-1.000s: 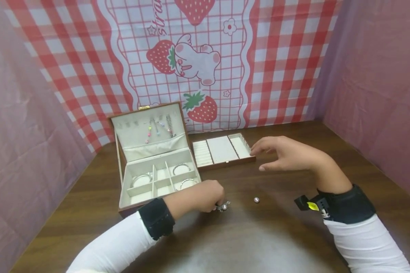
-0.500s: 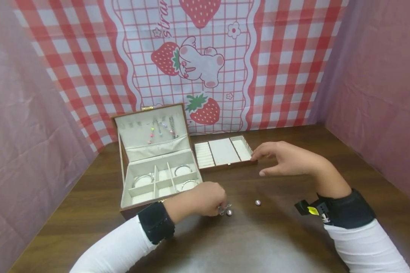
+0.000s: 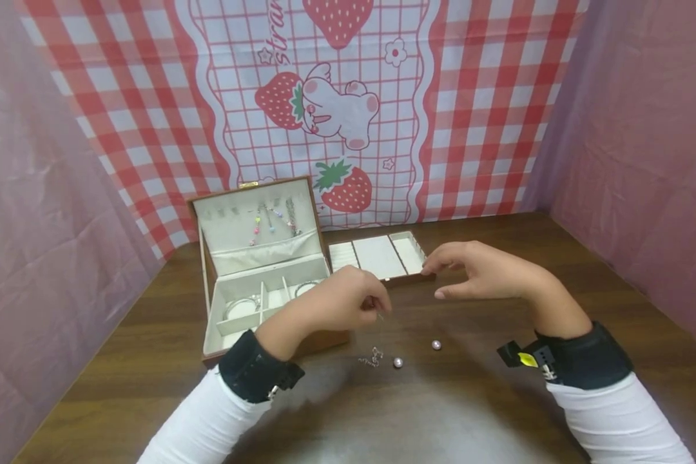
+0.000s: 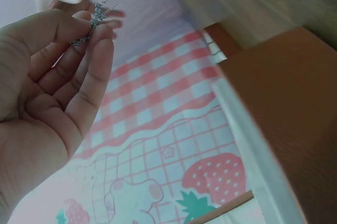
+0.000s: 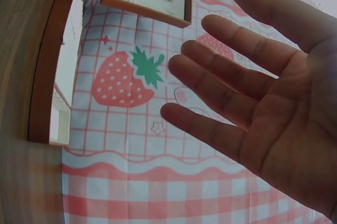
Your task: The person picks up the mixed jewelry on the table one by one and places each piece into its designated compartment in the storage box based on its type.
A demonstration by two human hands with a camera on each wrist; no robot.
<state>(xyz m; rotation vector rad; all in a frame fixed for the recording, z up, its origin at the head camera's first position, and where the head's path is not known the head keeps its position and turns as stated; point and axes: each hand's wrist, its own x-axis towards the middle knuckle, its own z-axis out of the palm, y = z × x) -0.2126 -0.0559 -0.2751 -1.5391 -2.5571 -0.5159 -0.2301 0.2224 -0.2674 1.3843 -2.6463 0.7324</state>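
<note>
Above the table, my left hand pinches a thin silver chain necklace between thumb and fingertips. Two fine strands run away from the pinch in the left wrist view. In the head view, a bunched part of the chain still lies on the wood below the hand. Beside it are two shiny pearl-like balls, one close by and another further right. My right hand hovers at the tray's right end, fingers extended and holding nothing; the right wrist view shows its bare palm.
An open brown jewelry box stands on the left, with bracelets in its compartments and necklaces hanging inside the lid. A shallow tray with sections sits behind, right of the box. A checked strawberry cloth covers the back wall.
My left hand has risen from the table with the chain pinched, leaving the bunched part and a ball uncovered below. The right hand has stayed nearly still.
</note>
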